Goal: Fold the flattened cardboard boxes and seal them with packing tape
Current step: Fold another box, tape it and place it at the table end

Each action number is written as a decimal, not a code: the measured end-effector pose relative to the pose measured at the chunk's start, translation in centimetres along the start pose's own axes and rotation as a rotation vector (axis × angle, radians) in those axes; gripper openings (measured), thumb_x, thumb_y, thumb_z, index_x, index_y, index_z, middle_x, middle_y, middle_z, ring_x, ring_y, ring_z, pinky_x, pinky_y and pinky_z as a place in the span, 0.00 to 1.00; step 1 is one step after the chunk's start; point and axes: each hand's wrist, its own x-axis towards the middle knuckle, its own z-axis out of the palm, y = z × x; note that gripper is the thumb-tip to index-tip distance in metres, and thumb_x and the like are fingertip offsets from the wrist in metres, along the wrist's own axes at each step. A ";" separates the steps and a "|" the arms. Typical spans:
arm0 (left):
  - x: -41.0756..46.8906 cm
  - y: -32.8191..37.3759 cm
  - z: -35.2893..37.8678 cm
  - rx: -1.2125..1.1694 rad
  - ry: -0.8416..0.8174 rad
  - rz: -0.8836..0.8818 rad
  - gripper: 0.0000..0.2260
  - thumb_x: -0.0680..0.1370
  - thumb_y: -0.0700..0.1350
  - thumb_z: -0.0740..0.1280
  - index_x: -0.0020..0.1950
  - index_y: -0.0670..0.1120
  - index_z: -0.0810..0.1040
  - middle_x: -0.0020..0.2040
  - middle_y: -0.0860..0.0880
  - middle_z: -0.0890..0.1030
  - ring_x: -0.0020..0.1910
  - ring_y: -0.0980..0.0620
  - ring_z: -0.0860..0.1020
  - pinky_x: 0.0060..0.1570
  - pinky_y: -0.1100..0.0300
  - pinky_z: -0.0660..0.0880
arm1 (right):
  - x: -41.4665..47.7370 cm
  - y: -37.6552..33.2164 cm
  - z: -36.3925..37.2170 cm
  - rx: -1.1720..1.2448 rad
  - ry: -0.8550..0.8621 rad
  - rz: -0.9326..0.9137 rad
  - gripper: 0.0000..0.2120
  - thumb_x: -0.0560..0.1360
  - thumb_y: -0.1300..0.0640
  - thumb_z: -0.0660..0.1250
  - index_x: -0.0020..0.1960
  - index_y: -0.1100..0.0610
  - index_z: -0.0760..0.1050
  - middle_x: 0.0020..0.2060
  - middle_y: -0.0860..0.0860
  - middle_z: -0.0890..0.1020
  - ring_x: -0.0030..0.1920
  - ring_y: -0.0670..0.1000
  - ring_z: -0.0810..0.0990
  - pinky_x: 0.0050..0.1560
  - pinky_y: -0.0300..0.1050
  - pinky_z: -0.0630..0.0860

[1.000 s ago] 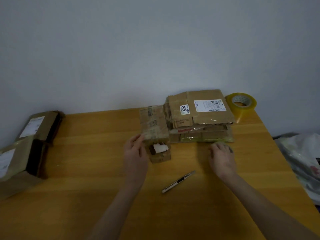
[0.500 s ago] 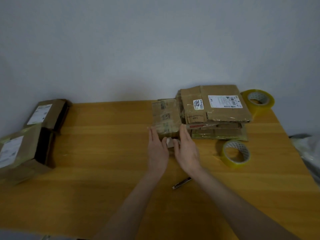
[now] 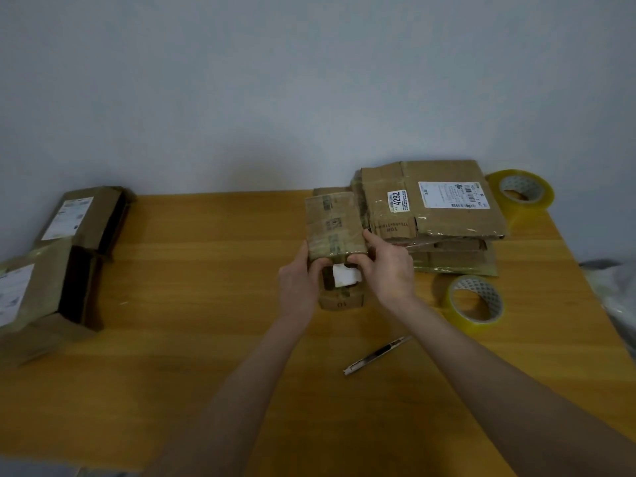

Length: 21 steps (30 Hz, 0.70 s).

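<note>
pale grey wall (image 3: 309,80) closes the far side, and the wooden worktop (image 3: 206,321) runs right up to it. the worktop's right edge slants off just past the tape, with a crumpled plastic bag (image 3: 616,287) beyond it. a broad stretch of bare wood lies between the left boxes and the hands, and across the near half. two folded boxes (image 3: 82,218) sit at the far-left edge, open sides facing right. a stack of flattened boxes (image 3: 444,222) lies far right, near the wall. just left of the stack stands the small box (image 3: 335,228). the left hand (image 3: 297,287) and right hand (image 3: 390,270) grip it from either side at its near, open end, fingers curled round the cardboard. one tape roll (image 3: 530,204) sits behind the stack's right corner. a second tape roll (image 3: 471,321) lies just near of the stack. a utility knife (image 3: 377,354) lies under the right forearm.
</note>
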 end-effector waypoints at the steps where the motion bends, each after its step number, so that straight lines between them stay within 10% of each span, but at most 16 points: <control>1: -0.1 -0.2 0.0 -0.004 0.008 0.013 0.15 0.80 0.43 0.63 0.67 0.44 0.74 0.40 0.50 0.81 0.33 0.55 0.76 0.34 0.70 0.72 | -0.1 0.1 0.0 0.025 0.005 0.007 0.27 0.75 0.48 0.69 0.72 0.54 0.69 0.55 0.55 0.83 0.56 0.55 0.80 0.59 0.48 0.75; 7: -0.6 -1.8 0.7 -0.109 0.015 -0.080 0.17 0.83 0.43 0.57 0.72 0.47 0.69 0.43 0.59 0.79 0.43 0.51 0.79 0.47 0.53 0.78 | -0.4 1.4 0.2 0.246 -0.037 0.128 0.16 0.77 0.58 0.67 0.65 0.56 0.75 0.56 0.52 0.83 0.55 0.50 0.81 0.56 0.36 0.73; 10: -1.1 -0.8 0.2 -0.189 -0.007 -0.149 0.17 0.84 0.43 0.54 0.73 0.45 0.66 0.62 0.52 0.77 0.56 0.58 0.75 0.54 0.72 0.72 | -0.3 2.2 -0.9 0.351 -0.107 0.119 0.13 0.79 0.60 0.64 0.63 0.58 0.77 0.51 0.50 0.84 0.51 0.48 0.81 0.60 0.45 0.77; 16: -0.6 3.3 0.8 -0.306 0.007 -0.264 0.31 0.81 0.52 0.60 0.79 0.45 0.49 0.73 0.48 0.66 0.71 0.52 0.65 0.67 0.62 0.64 | -0.1 -0.2 0.1 0.236 -0.176 0.084 0.32 0.75 0.36 0.61 0.71 0.55 0.68 0.59 0.53 0.81 0.59 0.54 0.79 0.59 0.53 0.76; 21: 0.6 1.9 1.0 -0.190 0.158 -0.318 0.18 0.84 0.45 0.53 0.73 0.41 0.67 0.67 0.44 0.74 0.65 0.47 0.72 0.65 0.55 0.69 | -0.6 -0.2 0.8 0.193 -0.111 0.082 0.22 0.82 0.46 0.54 0.68 0.57 0.73 0.47 0.54 0.83 0.44 0.51 0.80 0.46 0.42 0.75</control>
